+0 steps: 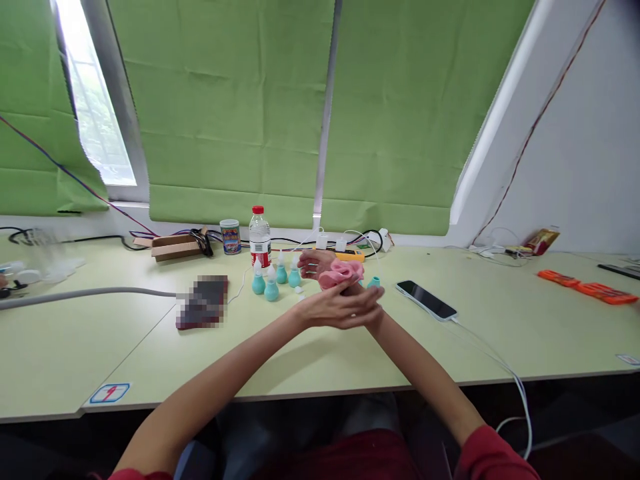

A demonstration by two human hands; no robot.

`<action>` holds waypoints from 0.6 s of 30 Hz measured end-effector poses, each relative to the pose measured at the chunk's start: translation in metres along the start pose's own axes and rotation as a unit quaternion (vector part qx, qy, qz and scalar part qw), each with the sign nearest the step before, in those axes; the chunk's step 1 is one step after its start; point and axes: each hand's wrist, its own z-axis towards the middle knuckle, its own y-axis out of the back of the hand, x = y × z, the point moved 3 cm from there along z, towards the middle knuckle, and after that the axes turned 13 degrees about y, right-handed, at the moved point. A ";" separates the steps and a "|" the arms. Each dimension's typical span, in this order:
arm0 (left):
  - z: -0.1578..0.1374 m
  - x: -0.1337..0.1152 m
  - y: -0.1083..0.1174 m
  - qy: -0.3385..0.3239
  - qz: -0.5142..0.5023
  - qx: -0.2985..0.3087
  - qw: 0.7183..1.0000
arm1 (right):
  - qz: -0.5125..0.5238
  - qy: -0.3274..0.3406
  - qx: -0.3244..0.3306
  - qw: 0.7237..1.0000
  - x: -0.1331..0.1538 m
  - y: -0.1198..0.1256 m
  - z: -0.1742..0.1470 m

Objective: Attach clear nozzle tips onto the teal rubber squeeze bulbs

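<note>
A pink ruffled fabric band (341, 273), which looks like a scrunchie, sits around the wrist of my right hand (316, 262). That hand points away and to the left above the table, its fingers apart and holding nothing. My left hand (340, 308) lies across the right wrist just below the band, with fingers stretched out to the right. Its thumb side is close to the pink fabric; whether it grips the edge is hidden. Several teal squeeze bulbs with clear nozzles (271, 288) stand beside my right hand, and a teal bulb without a nozzle (374, 283) is to the right.
A bottle with a red cap (260, 243), a can (231, 237) and an open cardboard box (177, 248) stand along the back. A phone on a cable (426, 300) lies right, a blurred dark device (204, 302) left. Orange cases (585, 287) lie far right.
</note>
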 end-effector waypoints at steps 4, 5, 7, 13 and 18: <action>-0.035 0.005 -0.015 0.149 -0.082 -0.045 0.984 | 0.136 0.014 0.089 0.987 0.018 0.028 -0.005; -0.043 0.011 -0.020 0.224 -0.097 -0.062 0.968 | 0.194 0.058 0.087 0.975 0.025 0.037 -0.005; -0.053 0.020 -0.030 0.331 -0.158 -0.057 0.929 | 0.271 0.108 0.078 0.953 0.034 0.049 -0.005; -0.041 0.023 -0.047 0.491 -0.515 -0.065 0.700 | 0.302 0.066 0.029 0.950 -0.001 0.022 -0.002; -0.023 -0.006 -0.051 0.417 -0.586 0.024 0.694 | 0.242 0.060 0.032 0.968 -0.015 -0.020 -0.003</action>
